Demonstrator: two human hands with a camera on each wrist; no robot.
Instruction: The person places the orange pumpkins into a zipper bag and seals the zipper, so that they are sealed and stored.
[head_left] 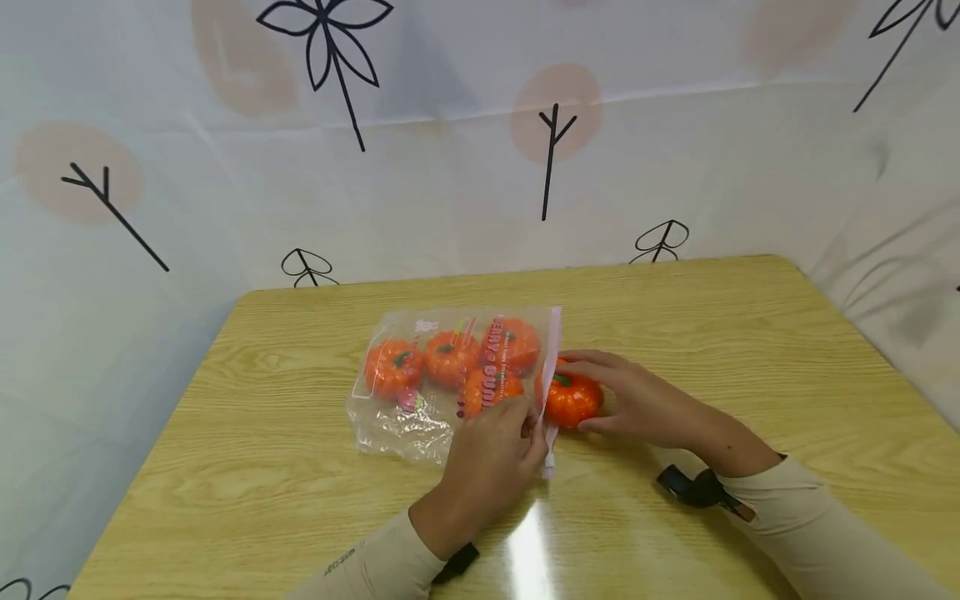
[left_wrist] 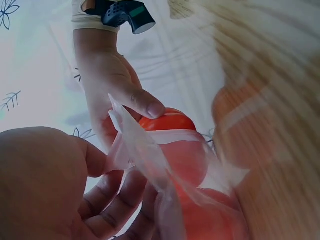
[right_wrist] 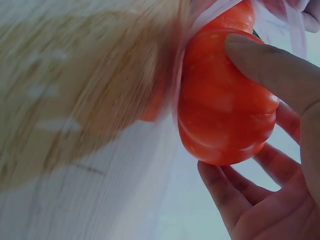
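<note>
A clear zip bag point(head_left: 420, 433) with pink print and a pink zip edge lies on the table, its mouth facing right. Several orange-red toy pumpkins point(head_left: 393, 368) with green stems are inside it. My left hand point(head_left: 491, 454) pinches the near side of the bag's mouth; in the left wrist view the film rises from between the thumb and fingers. Another pumpkin point(head_left: 573, 402) sits at the mouth, its left side behind the zip edge. My right hand point(head_left: 637, 396) grips this pumpkin from the right, thumb point(right_wrist: 265, 65) on one side and fingers on the other.
The light wood table point(head_left: 247, 467) runs back to a pale cloth backdrop point(head_left: 450, 192) with drawn plants. A dark wrist camera point(head_left: 697, 487) is strapped at the right wrist, low over the table. Glare lies on the near middle of the tabletop.
</note>
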